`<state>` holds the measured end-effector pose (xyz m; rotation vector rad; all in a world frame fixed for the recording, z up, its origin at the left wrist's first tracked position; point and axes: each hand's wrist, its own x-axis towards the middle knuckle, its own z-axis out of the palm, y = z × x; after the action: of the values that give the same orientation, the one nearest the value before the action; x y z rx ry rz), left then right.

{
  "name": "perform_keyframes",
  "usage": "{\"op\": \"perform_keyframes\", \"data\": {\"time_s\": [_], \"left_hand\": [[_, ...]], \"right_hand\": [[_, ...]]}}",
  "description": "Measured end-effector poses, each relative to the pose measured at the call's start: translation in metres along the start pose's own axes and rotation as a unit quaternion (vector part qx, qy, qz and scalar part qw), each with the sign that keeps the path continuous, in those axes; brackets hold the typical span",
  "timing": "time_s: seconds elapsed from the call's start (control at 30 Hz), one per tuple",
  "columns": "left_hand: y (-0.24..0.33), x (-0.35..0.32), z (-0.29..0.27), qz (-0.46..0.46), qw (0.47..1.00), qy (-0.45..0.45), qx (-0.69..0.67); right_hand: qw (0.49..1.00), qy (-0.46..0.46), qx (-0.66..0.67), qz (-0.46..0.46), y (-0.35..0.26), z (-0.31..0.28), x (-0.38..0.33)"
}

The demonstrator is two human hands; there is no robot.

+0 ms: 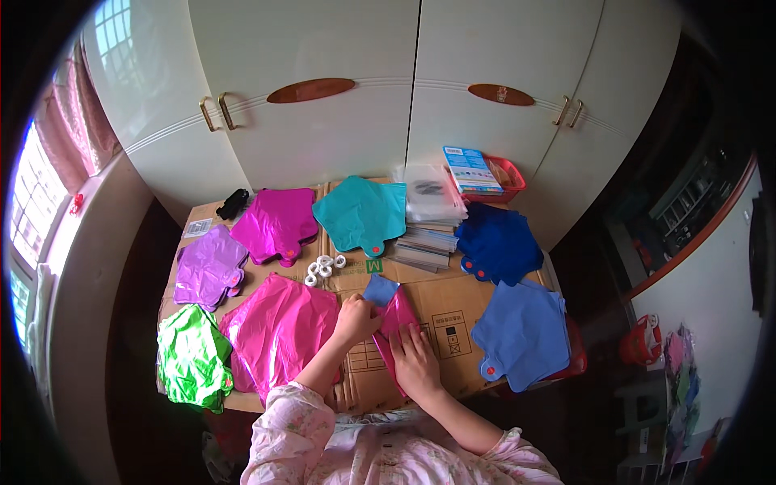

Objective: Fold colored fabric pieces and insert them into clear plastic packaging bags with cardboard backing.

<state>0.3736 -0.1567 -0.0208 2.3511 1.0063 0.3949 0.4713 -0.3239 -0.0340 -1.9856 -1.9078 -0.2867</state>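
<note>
Folded pink foil balloon (394,327) lies on the flattened cardboard (449,311) covering the table, near its front edge, centre. Folded into a narrow strip; long axis runs from upper right, near a small blue foil piece (378,288), down and left toward the person. Shiny, creased film.

Right hand (415,361): palm down, fingers spread flat, pressing the lower part of the strip. Not gripping. Left hand (358,318): fingers curled, pinching the strip's upper left edge. Both forearms come up from the lower edge in pale floral sleeves.

Around it, stacks of flat foil balloons:
- pink stack (279,331), just left
- green (191,357), far left
- purple (208,265)
- magenta (277,222)
- teal (361,212)
- dark blue (499,242)
- light blue (523,331), right

White tape rolls (323,267) cluster behind the hands.
</note>
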Motion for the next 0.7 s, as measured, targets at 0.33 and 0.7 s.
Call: {"op": "perform_keyframes", "data": {"time_s": [0.33, 0.7], "left_hand": [[0.003, -0.003, -0.011, 0.024, 1.0, -0.011, -0.014], [-0.006, -0.003, -0.007, 0.036, 0.999, -0.015, -0.02]], "right_hand": [[0.999, -0.014, 0.027, -0.017, 0.002, 0.0, 0.0], [0.998, -0.019, 0.05, -0.018, 0.002, 0.002, -0.002]]}}
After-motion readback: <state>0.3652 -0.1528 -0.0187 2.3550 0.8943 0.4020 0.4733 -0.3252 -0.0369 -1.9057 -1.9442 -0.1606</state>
